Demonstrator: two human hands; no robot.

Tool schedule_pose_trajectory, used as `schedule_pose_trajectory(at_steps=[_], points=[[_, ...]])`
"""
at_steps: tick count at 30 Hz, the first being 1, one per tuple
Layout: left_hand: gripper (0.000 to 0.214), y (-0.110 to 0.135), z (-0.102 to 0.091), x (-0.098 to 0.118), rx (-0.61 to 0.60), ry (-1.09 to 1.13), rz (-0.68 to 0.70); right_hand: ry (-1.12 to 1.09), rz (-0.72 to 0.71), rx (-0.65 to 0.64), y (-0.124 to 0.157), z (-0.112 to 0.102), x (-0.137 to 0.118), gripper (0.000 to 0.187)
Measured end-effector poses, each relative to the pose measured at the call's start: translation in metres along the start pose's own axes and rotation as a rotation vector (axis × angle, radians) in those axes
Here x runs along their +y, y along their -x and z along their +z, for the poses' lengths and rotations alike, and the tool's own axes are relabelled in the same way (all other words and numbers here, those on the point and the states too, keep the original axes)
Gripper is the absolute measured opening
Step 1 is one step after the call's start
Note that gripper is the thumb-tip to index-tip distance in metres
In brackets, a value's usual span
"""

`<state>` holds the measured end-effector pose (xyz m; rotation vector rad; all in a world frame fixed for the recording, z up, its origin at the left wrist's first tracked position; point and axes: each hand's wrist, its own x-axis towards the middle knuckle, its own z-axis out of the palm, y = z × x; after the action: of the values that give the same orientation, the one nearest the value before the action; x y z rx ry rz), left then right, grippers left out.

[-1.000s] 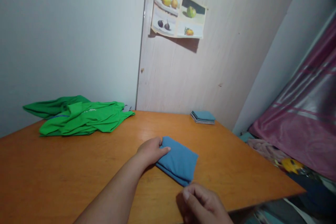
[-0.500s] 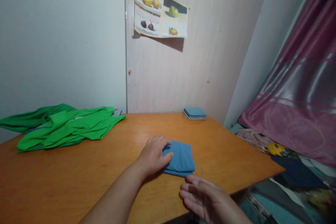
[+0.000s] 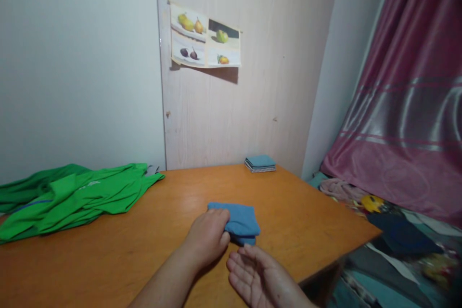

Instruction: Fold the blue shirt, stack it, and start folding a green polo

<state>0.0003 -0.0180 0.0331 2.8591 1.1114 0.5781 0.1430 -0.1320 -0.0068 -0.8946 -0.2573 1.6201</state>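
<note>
A blue folded cloth [image 3: 241,219] lies on the orange wooden table [image 3: 173,221], its front edge lifted a little so that the layers part. My left hand [image 3: 211,233] is closed on the left side of this cloth, the thumb at its front and the fingers over the top. Just in front of the cloth, my right hand [image 3: 258,274] is open with the palm turned up and the fingers stretched toward the left. Its fingertips are close to the cloth's front edge; whether they touch it I cannot tell.
A crumpled green garment [image 3: 97,195] lies at the table's back left. A small stack of folded cloths [image 3: 260,163] sits at the back right. Beyond the table's right edge are heaped fabrics [image 3: 400,236] under a pink curtain [image 3: 393,173]. A fruit picture [image 3: 205,38] hangs on the wall.
My left hand has closed on the blue cloth's left side, and the cloth's front edge has risen slightly. My right hand has turned palm up. The head view has shifted.
</note>
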Motion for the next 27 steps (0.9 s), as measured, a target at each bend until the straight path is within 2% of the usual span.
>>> schedule_pose_trajectory(at_steps=[3,5,7,11,13,15,17,19,23,27], points=[[0.014,-0.002,-0.001,0.004,0.036,0.005,-0.052,-0.014,-0.054,-0.033,-0.013,0.014,0.003,0.029],[0.011,-0.001,0.001,0.008,0.065,0.02,-0.042,-0.048,-0.126,-0.103,-0.024,0.023,0.004,0.034],[0.007,-0.001,0.005,0.012,0.082,0.061,-0.007,-0.08,-0.212,-0.137,-0.038,0.028,0.003,0.031],[0.02,0.001,0.013,0.015,0.197,0.203,0.084,-0.063,-0.366,0.001,-0.077,0.012,-0.015,0.015],[0.029,0.001,0.016,0.014,0.266,0.225,0.114,-0.033,-0.381,0.046,-0.097,-0.004,-0.034,0.015],[0.031,0.001,0.02,0.011,0.271,0.204,0.126,-0.049,-0.447,0.116,-0.115,-0.022,-0.06,0.023],[0.028,0.001,0.026,0.006,0.219,0.17,0.136,-0.057,-0.513,0.246,-0.132,-0.039,-0.09,0.028],[0.024,0.0,0.034,0.001,0.15,0.129,0.158,-0.077,-0.564,0.317,-0.148,-0.053,-0.121,0.034],[0.035,-0.005,0.053,-0.012,0.059,0.082,0.24,-0.113,-0.65,0.413,-0.178,-0.077,-0.174,0.049],[0.038,-0.011,0.063,-0.026,0.011,0.107,0.29,-0.135,-0.717,0.471,-0.21,-0.093,-0.21,0.053]])
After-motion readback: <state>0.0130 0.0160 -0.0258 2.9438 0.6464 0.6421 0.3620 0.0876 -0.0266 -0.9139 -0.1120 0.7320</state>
